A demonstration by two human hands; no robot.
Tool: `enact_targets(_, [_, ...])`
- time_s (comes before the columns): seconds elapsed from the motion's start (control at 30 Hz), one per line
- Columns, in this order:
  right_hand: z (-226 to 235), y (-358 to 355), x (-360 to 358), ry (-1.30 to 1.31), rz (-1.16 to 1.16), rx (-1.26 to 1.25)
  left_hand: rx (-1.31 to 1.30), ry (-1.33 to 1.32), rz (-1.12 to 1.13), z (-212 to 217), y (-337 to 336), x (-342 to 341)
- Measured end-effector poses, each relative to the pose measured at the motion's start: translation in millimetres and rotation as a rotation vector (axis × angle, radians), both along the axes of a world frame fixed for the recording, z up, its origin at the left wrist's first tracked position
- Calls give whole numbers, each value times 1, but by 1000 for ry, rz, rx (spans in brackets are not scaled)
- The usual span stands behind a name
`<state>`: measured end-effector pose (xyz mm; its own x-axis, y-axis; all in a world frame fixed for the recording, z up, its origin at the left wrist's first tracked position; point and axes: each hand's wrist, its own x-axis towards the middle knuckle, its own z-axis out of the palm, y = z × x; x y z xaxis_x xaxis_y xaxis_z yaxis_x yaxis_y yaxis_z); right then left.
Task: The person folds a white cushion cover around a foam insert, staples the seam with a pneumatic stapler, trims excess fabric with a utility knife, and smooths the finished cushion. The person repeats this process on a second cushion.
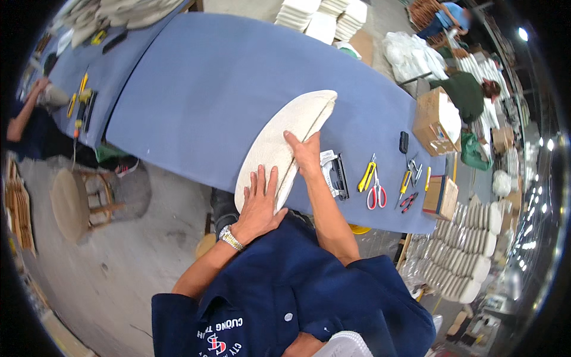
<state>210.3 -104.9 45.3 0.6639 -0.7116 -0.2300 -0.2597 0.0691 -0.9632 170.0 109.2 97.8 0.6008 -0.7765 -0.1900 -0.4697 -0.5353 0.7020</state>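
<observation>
A cream, fabric-covered seat pad [270, 140] with a rounded outline is tilted up at the table's near edge. A seam or fold runs along its right side. My left hand [260, 199] lies on its lower part, fingers spread flat over the fabric and thumb by the lower edge. Higher up, my right hand [305, 152] grips the right edge, its thumb over the face; the fingers behind are partly hidden. A staple gun [336, 174] lies on the table just right of my right hand.
The blue-covered table [196, 77] carries a yellow cutter [369, 174], red-handled scissors [376, 195], pliers [409, 202] and a small box [439, 196] on the right. Beyond stand a carton [433, 128] and stacked pads [458, 256]. A co-worker sits at left, near a stool [74, 202].
</observation>
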Motion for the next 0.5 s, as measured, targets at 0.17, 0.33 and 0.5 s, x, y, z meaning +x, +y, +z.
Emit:
enact_targets(0.17, [65, -2, 40, 164, 284, -342, -248, 60, -124, 19, 10, 54])
enact_targets(0.33, [170, 0, 84, 20, 824, -888, -276, -759, 72, 103, 39, 124])
enact_targets(0.5, [161, 15, 129, 304, 1144, -923, 151, -794, -32, 95, 53, 159])
